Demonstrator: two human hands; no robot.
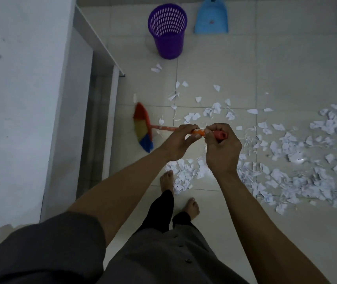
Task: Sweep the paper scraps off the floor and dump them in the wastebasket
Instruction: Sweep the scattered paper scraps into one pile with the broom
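A grey shirt (153, 259) with short sleeves fills the bottom edge, seen from the wearer's own head. Two bare forearms reach forward over a pale tiled floor (286, 58). The hands meet in the middle on a broom handle (198, 131). The left hand (180, 140) curls its fingers round the orange handle lower down. The right hand (222, 148) wraps tightly round the red top end, wrist bent. Gripping this close to the top probably gives a long reach and a wide swing. The broom head (143, 128), striped red, yellow and blue and slightly blurred, is out to the left near a white wall (20, 99). White paper scraps (286, 160) lie scattered across the floor to the right and around the person's bare feet (193, 208). Further off stands an upright purple wastebasket (167, 29) with a blue dustpan (211, 17) beside it. Both are apart from most of the scraps, seemingly set ready for the dumping.
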